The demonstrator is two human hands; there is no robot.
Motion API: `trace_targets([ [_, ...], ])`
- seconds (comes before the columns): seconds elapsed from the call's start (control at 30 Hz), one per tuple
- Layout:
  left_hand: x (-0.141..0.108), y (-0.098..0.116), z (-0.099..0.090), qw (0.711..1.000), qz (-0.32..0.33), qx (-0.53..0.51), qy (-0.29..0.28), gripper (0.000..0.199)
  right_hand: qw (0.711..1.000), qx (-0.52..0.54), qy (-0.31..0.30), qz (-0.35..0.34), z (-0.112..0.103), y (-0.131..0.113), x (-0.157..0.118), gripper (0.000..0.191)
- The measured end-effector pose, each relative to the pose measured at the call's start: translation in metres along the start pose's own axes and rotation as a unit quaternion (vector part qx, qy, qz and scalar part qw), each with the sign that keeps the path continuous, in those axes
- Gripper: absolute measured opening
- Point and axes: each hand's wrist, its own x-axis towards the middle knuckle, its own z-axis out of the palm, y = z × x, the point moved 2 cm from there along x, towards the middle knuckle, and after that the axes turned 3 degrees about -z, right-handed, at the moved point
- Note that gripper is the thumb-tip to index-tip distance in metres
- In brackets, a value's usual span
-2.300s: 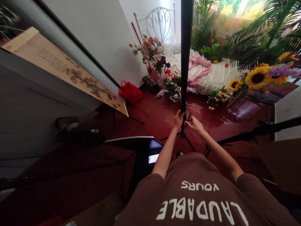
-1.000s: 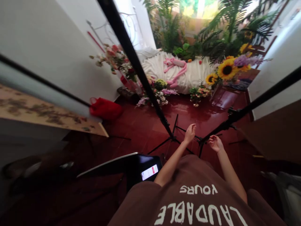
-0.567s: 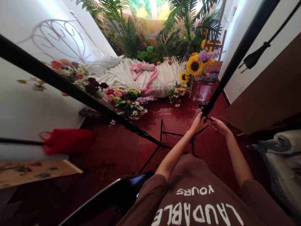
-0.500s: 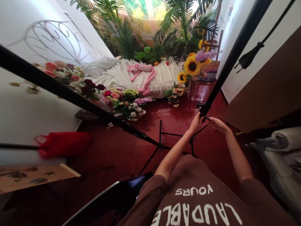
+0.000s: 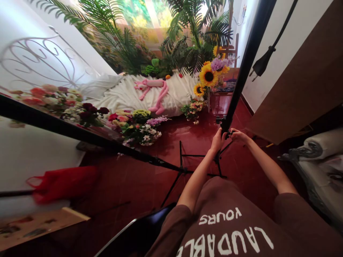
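A black light stand (image 5: 242, 71) rises in front of me, its pole leaning to the upper right. Around the lower part of its pole, just under a black clamp (image 5: 220, 120), my left hand (image 5: 217, 142) is closed. My right hand (image 5: 239, 136) pinches a small black knob (image 5: 228, 134) on the right side of the pole. Below both hands the stand's legs spread over the floor. A dark power plug (image 5: 261, 66) hangs on a cable to the right of the pole.
A second black stand (image 5: 80, 137) slants across the left. Flower bunches (image 5: 140, 126) and a pink plush toy (image 5: 155, 85) on white cloth (image 5: 120, 94) lie ahead. Sunflowers (image 5: 208, 76), a red bag (image 5: 64, 182) and plastic-wrapped rolls (image 5: 325, 144) stand around the red floor (image 5: 171, 132).
My view has turned slightly, so the surroundings sit differently. Both hands stay at the same spot on the stand, and the right fingers have closed in on the knob.
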Motion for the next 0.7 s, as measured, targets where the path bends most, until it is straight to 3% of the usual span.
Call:
trace_targets([
  [0.07,0.000,0.000,0.000,1.000,0.006,-0.007,0.000,0.033,0.987,-0.142,0.030,-0.072,-0.001,-0.008,0.000,0.031],
  [0.1,0.000,-0.001,0.000,1.000,0.007,-0.009,0.001,0.033,0.967,-0.225,0.049,-0.114,-0.001,-0.012,-0.002,0.030],
  [0.2,0.000,-0.003,0.000,1.000,0.005,-0.002,0.003,0.032,0.870,-0.428,0.117,-0.217,0.003,-0.016,-0.018,0.018],
  [0.3,-0.001,-0.004,0.001,1.000,0.000,0.002,0.006,0.031,0.800,-0.502,0.173,-0.278,0.018,-0.006,-0.038,0.005],
  [0.37,-0.002,-0.004,0.002,1.000,-0.003,-0.002,0.008,0.031,0.778,-0.487,0.231,-0.324,0.034,-0.001,-0.046,0.015],
  [0.47,-0.003,-0.006,0.004,1.000,0.000,-0.021,0.011,0.032,0.773,-0.432,0.313,-0.344,0.061,-0.003,-0.039,0.032],
  [0.6,-0.001,-0.011,0.007,0.999,0.024,-0.034,0.015,0.042,0.819,-0.333,0.377,-0.276,0.084,-0.012,-0.004,0.018],
  [0.7,0.001,-0.016,0.010,0.999,0.029,-0.026,0.017,0.049,0.842,-0.247,0.415,-0.240,0.090,-0.014,0.017,0.021],
])
